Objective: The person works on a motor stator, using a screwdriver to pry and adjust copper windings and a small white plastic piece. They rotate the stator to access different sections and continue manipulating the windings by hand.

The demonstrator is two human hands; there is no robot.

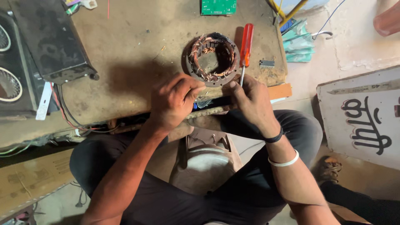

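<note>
- Stator [211,59] with copper windings lies flat on the worn workbench [137,46], near the front edge, ring side up
- Left hand [173,102] sits at the stator's near-left rim, fingers curled together, thumb and forefinger pinched on something small at the bench edge; cannot tell what it is
- Right hand [252,102] is at the near-right rim, fingertips touching the stator's edge, fingers bent; cannot tell whether it clamps anything
- Screwdriver [246,46] with red handle lies just beside the stator on its right, tip pointing toward the right hand
- Small black chip [266,63] rests to the right of the screwdriver
- Green circuit board [218,6] is at the far edge of the bench
- Black box [50,39] with wires stands at the left end, well apart from the hands
- Right wrist carries a black band and a white bangle [284,161]
</note>
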